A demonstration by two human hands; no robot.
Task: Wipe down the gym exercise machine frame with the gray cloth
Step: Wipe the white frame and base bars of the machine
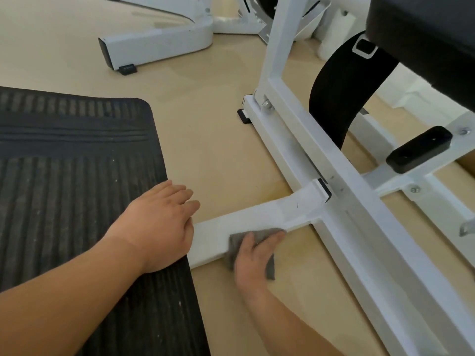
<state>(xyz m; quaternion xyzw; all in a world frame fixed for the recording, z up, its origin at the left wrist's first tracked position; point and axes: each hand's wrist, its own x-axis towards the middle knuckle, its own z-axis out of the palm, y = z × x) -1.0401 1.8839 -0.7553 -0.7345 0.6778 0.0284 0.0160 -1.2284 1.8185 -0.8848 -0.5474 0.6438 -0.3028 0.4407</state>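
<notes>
The gray cloth (237, 246) sits low in the near middle of the scene, pressed against the near side face of a short white crossbar (257, 215) of the machine frame, just left of where that bar meets the long rail (359, 227) running from far left to near right. The right hand (253, 258) lies over it with fingers extended and spread, pushing the fabric flat onto the metal rather than bunching it; whether the thumb pinches a fold underneath cannot be told. The left hand (159, 227) is flat and relaxed and holds nothing: its palm rests on the right edge of the black ribbed mat (77, 188) and its fingertips are at the crossbar's left end. The cloth looks thin, soft and light. It drapes round the bar's edge and a loose corner hangs towards the tan floor (218, 150), so it probably needs a broad palm over its centre to stop it rolling or slipping out during a stroke. The frame looks like rigid painted steel, heavy and smooth, and is unlikely to shift under wiping pressure. The bolts and the black end cap (324, 189) near the joint could snag the fabric. A black strap (339, 98) and a padded seat (424, 34) lie to the far right.
</notes>
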